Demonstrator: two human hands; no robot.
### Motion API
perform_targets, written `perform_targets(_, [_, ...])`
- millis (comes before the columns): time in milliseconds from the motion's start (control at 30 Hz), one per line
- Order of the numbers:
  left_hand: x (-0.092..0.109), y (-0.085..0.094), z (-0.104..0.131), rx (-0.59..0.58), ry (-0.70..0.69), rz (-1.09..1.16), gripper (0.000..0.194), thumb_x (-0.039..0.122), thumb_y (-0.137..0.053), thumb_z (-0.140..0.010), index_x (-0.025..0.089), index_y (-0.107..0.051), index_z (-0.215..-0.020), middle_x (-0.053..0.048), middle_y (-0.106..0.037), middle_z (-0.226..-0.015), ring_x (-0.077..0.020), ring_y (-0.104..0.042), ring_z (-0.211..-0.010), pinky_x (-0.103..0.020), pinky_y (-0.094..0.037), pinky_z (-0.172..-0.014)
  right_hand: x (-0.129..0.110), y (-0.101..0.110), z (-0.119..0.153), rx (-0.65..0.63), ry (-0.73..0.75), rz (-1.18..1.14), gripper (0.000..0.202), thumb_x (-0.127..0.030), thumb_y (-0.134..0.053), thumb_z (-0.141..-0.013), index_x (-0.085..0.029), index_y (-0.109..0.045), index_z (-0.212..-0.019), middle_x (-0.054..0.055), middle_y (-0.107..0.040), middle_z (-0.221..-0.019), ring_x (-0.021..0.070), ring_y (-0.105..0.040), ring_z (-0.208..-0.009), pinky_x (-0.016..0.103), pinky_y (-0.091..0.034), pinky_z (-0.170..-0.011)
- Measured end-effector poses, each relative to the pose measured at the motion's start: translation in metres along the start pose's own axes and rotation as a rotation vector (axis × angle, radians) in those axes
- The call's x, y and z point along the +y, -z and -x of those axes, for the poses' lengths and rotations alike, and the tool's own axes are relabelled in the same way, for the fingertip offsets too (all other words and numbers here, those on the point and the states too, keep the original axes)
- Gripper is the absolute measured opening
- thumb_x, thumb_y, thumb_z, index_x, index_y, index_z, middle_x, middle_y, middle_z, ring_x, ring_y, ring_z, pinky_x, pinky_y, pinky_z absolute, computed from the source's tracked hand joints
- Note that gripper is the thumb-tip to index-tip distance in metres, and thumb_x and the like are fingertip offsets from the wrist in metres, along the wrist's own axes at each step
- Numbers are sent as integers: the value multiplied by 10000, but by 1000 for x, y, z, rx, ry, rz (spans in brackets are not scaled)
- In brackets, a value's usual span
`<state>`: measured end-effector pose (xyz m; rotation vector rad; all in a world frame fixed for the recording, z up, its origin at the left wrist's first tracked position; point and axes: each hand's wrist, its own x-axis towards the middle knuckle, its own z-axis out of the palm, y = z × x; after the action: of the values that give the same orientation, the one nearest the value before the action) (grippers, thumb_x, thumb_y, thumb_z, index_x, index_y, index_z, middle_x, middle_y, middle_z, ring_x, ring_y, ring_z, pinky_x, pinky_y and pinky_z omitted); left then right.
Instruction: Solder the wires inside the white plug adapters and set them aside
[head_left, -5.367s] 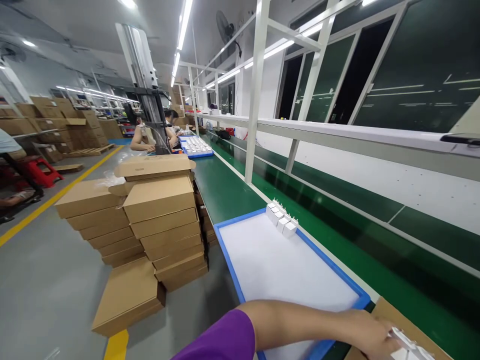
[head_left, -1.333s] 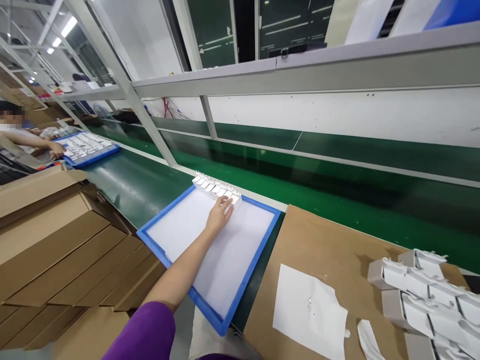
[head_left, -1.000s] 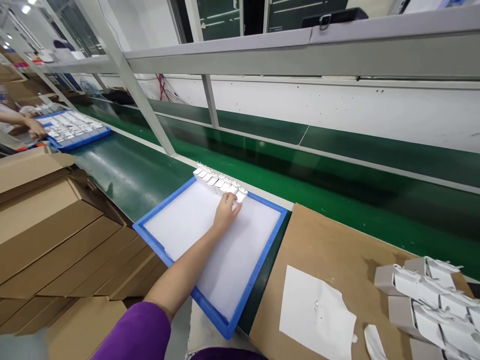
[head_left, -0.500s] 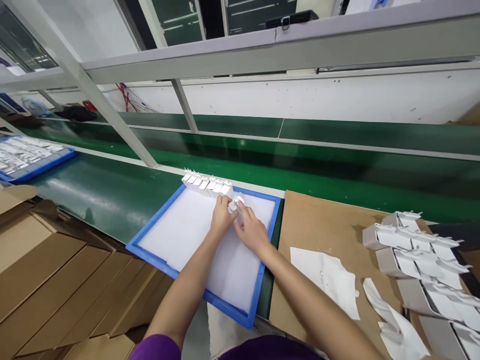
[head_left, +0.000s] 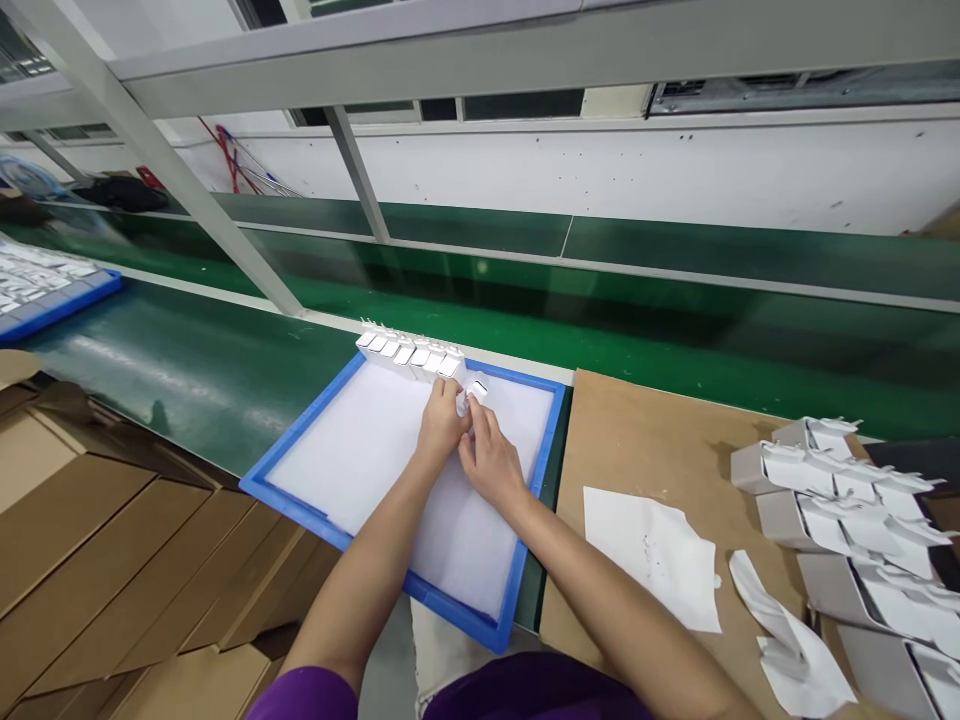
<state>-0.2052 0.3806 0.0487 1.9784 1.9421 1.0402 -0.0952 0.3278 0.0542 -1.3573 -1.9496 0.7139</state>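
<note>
Both of my hands meet over the far part of a blue tray (head_left: 296, 512) lined with a white sheet. Between them is a small white box (head_left: 478, 386) with an open flap, partly covered by my fingers. My left hand (head_left: 442, 420) is closed on the box's left side, its fingertips pinching near the flap. My right hand (head_left: 491, 450) is closed too, with its fingertips on the box's near side. Just left of the box, a row of several similar white boxes (head_left: 411, 355) stands along the tray's far edge.
Brown cardboard (head_left: 622, 430) lies at right, bearing a white paper sheet (head_left: 651, 555), a crumpled white strip (head_left: 787, 640) and rows of white boxes (head_left: 780, 525). Flattened cartons (head_left: 135, 560) are at lower left. Another filled blue tray (head_left: 60, 305) sits far left. A metal frame post (head_left: 202, 215) rises behind.
The white box has turned, so its flap now shows toward the upper right. My hands stay close together on it. The whole view has tilted slightly downward.
</note>
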Motion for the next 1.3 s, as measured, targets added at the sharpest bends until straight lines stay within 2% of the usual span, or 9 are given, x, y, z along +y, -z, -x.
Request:
perform_targets(167, [-1, -1, -1, -10, 3, 6, 187, 164, -634, -764, 221, -491, -871, -40, -536, -914, -191, -570, -774, -310, -485, -655, 4, 0, -1, 3, -21, -56, 636, -226, -347, -892, -168, -218, -1512, 169, -485, -1395, 293, -570, -1185, 446, -581, -815])
perform_targets(300, [1, -3, -2, -34, 16, 7, 228, 181, -624, -787, 213, -526, -991, -37, -578, -916, -200, -609, -833, -311, -505, -702, 10, 3, -15, 16, -63, -112, 792, -177, -412, -840, -198, -48, -1542, 148, -551, -1293, 192, -652, -815, 385, -579, -761])
perform_targets(400, [1, -2, -4, -55, 45, -3, 284, 175, -612, -796, 191, -522, -1064, -39, -605, -892, -209, -628, -845, -308, -509, -703, 14, 12, -33, 8, -73, -126, 810, -159, -459, -807, -198, -113, -1539, 93, -627, -1142, 154, -620, -693, 325, -562, -725])
perform_targets(533, [-1, 4, -5, -56, 100, -21, 440, 144, -564, -809, 171, -453, -1233, -59, -645, -926, -228, -654, -863, -319, -515, -700, 12, 30, -59, 57, -84, -72, 698, -160, -427, -825, -180, -266, -1504, 34, -646, -901, 171, -615, -746, 301, -529, -751])
perform_targets(667, [-2, 10, -7, -60, 154, -48, 490, 138, -546, -814, 200, -445, -1289, -80, -686, -974, -267, -665, -922, -340, -515, -712, 0, 38, -81, 128, -44, 39, 588, -159, -383, -854, -159, -393, -1443, 100, -605, -1083, 212, -583, -976, 347, -486, -896])
perform_targets(800, [-4, 18, -9, -55, 224, -71, 388, 156, -524, -858, 222, -473, -1237, -60, -715, -967, -258, -681, -918, -327, -502, -721, -14, 34, -100, 94, 32, 172, 422, -156, -456, -853, -162, -606, -1247, 138, -575, -1201, 281, -497, -1152, 434, -410, -1005])
perform_targets(933, [-7, 21, -12, -63, 310, -84, 226, 254, -548, -906, 228, -495, -1124, -42, -732, -914, -254, -698, -868, -317, -480, -691, -21, 30, -121, 34, 55, 272, 311, -227, -506, -909, -182, -616, -1196, 127, -557, -1260, 281, -470, -1223, 468, -399, -1026])
perform_targets(1067, [-7, 21, -14, -89, 356, -91, 202, 313, -582, -910, 230, -498, -1074, -46, -741, -921, -252, -701, -884, -304, -462, -678, -18, 26, -138, -105, -6, 336, 282, -341, -581, -921, -169, -602, -1144, 84, -603, -1206, 221, -584, -1099, 451, -496, -949])
perform_targets(1300, [-6, 25, -17, -148, 378, -120, 180, 373, -592, -904, 224, -535, -988, -67, -727, -998, -252, -687, -933, -300, -458, -690, -13, 29, -139, -217, -46, 370, 299, -365, -569, -934, -164, -599, -1153, 74, -639, -1130, 192, -636, -998, 411, -549, -877])
